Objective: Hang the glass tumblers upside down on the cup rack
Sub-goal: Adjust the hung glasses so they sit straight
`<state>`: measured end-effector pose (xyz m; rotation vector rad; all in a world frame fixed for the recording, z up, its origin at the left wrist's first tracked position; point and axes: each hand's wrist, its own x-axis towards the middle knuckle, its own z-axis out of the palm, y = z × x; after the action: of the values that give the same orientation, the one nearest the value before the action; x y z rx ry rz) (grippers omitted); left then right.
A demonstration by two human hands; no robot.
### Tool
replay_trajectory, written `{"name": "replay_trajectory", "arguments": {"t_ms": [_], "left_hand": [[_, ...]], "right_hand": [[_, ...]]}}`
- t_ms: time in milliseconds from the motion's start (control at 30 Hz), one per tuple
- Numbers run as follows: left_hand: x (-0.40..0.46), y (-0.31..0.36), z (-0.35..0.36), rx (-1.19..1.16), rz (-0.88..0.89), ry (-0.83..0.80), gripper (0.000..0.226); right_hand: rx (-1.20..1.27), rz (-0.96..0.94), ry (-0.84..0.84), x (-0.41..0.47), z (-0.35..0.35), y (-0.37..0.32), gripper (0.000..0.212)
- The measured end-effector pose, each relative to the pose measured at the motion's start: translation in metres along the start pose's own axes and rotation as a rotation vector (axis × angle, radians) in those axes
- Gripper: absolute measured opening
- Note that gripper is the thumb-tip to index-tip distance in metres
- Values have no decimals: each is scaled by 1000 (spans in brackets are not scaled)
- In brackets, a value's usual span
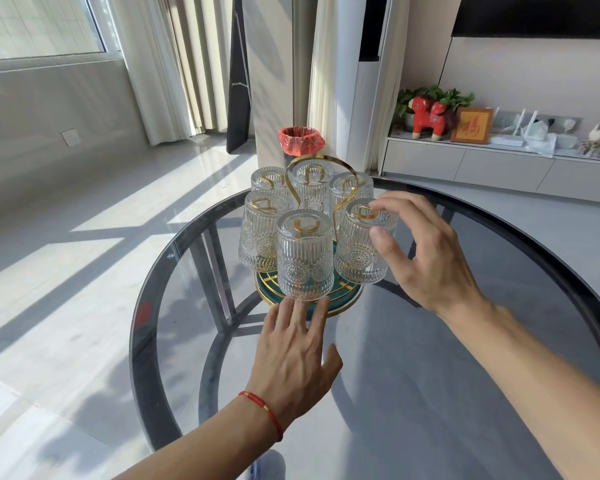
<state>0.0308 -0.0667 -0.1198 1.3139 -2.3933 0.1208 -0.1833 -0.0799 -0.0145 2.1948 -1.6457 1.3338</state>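
Note:
A gold wire cup rack (336, 174) with a green round base (347, 299) stands on the round glass table. Several ribbed glass tumblers hang upside down on its pegs. The front tumbler (305, 254) is nearest me. My left hand (295, 358) lies flat on the table with its fingertips at the base under that tumbler. My right hand (426, 251) hovers at the front right tumbler (359, 247), fingers spread around its upturned bottom, thumb near its side; I cannot tell if they touch the glass.
The dark glass table (499, 341) has a black rim and metal legs showing through it. Behind the rack stands a bin with a red liner (301, 141). A low cabinet (499, 168) with ornaments runs along the right wall.

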Motion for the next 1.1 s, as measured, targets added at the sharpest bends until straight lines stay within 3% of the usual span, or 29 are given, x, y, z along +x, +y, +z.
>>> {"name": "replay_trajectory", "arguments": {"t_ms": [167,367,533,833,1100], "left_hand": [[0,0,1,6,0,0,67],[2,-1,-2,2,-11,-16,67],[2,-2,-3,-6,-6,-17,66],[2,-3,-3,-22,17,22,66],[1,-3,-2,-49,25,67,65]], "right_hand": [[82,97,-42,16,-6,2,52],[276,354,-368,62,-6,8,80],[221,390,-431,84,-4,18,106],[141,384,-443,87,-9,26,82],[32,371,-455,91,-11,25,90]]}}
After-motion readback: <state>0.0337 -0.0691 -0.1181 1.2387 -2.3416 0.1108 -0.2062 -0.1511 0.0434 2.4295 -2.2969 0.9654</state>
